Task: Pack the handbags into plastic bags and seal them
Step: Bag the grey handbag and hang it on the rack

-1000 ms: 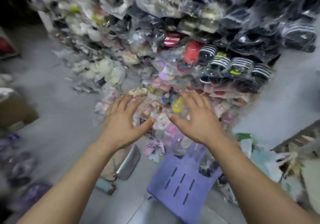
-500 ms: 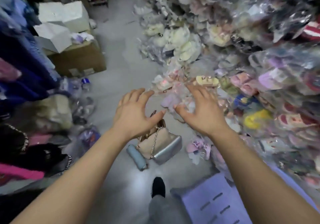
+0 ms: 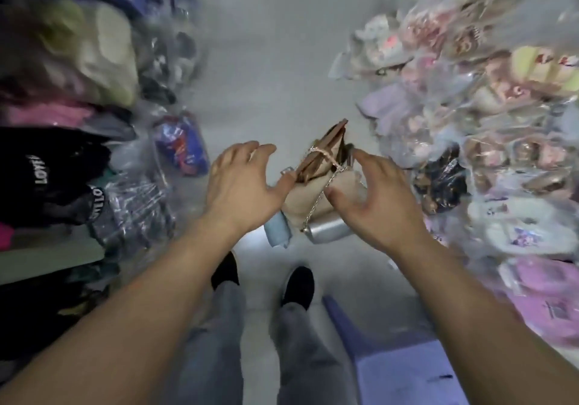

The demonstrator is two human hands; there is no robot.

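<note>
Four small handbags, at a guess, sit in one clump on the floor (image 3: 275,75) at mid-aisle, just beyond the person's shoes: beige handbag (image 3: 297,208) in the middle, brown handbag (image 3: 329,144) leaning on its far side, silver handbag (image 3: 329,232) and blue handbag (image 3: 277,232) at the near edge.

- A thin chain strap (image 3: 324,190) runs over the beige one down to the silver one.
- Left hand (image 3: 241,182) and right hand (image 3: 376,197) flank the clump, fingers spread, nothing gripped. Thumbs overlap the beige bag in view; real contact unclear.
- Handling, my read: light, soft-sided, bodies will squash instead of holding shape. Silver finish looks slick.
- The chain is the snag risk: lift by it and the bag swings, maybe dragging a neighbour.
- Best hold: pinch the beige body across its top edge, with the chain gathered in the same hand.
- No empty plastic bag is identifiable near the hands.
- Bagged stock (image 3: 485,122) is heaped on the right, bagged clothes (image 3: 62,169) on the left, purple stool (image 3: 401,370) near right.
</note>
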